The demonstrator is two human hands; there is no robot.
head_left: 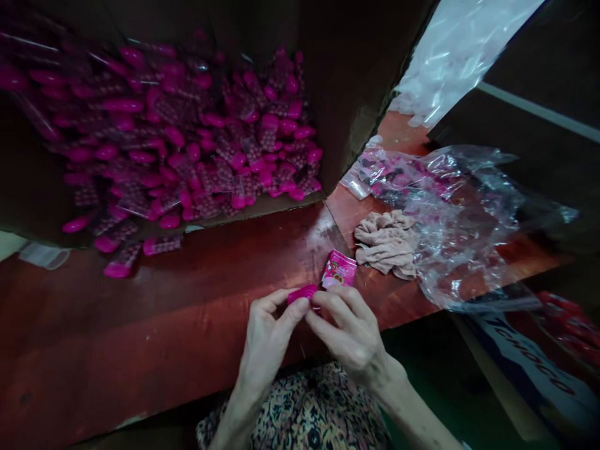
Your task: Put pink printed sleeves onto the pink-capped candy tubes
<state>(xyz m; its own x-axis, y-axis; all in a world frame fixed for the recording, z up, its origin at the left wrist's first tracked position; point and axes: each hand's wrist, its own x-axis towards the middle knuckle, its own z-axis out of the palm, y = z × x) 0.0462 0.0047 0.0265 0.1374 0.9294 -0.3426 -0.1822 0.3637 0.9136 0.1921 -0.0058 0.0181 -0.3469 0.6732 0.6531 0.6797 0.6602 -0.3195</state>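
Over the table's front edge, my left hand (272,328) pinches a small bright pink piece (302,293) between thumb and fingers. It looks like shiny plastic, partly covered by the fingertips. My right hand (350,328) meets it from the other side, with bent fingers pressed to the same piece. Just beyond the right fingers lies a pink printed packet (339,269) with a pale lower edge. Whether the right hand touches this packet, I cannot tell.
A large cardboard box (356,81) at the back holds many pink-capped clear containers (201,137); several lie on the red table (187,300). To the right are a crumpled cloth (387,242), clear plastic bags (469,219) and a printed carton (534,362) below table level.
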